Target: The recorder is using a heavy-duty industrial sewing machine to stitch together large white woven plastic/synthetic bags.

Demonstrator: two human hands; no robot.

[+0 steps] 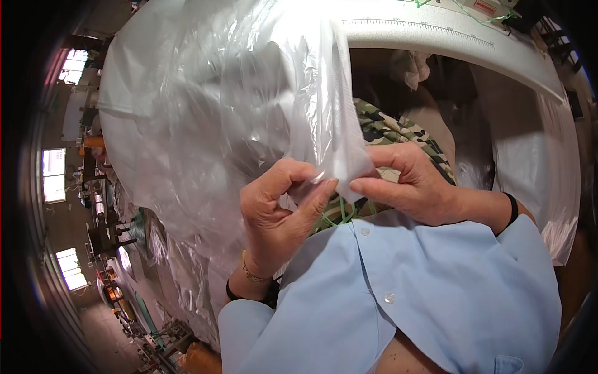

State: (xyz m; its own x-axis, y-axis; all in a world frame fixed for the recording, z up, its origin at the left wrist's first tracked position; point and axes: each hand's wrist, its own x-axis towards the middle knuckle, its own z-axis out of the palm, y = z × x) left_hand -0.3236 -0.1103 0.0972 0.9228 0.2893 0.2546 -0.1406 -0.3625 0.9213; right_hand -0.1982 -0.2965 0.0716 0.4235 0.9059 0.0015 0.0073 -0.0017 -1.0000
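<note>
A large, glossy, see-through plastic sheet point(205, 106) drapes over the table on the left and comes down toward my body. Its gathered edge, with a whiter textured layer point(350, 156) along it, hangs between my hands. Thumb and fingers of my left hand point(274, 209) pinch this edge from the left. From the other side my right hand point(414, 184) grips the same corner, thumb tip close to the left thumb. The fingertips behind the sheet are partly hidden. Thin green strings point(341, 215) hang just below the hands.
A white table edge point(430, 37) with ruler marks curves across the upper right. Green thread point(479, 15) lies on top of it. Camouflage cloth point(383, 124) covers my lap. More pale sheeting point(529, 168) hangs at the right. Machines and windows point(55, 176) stand far left.
</note>
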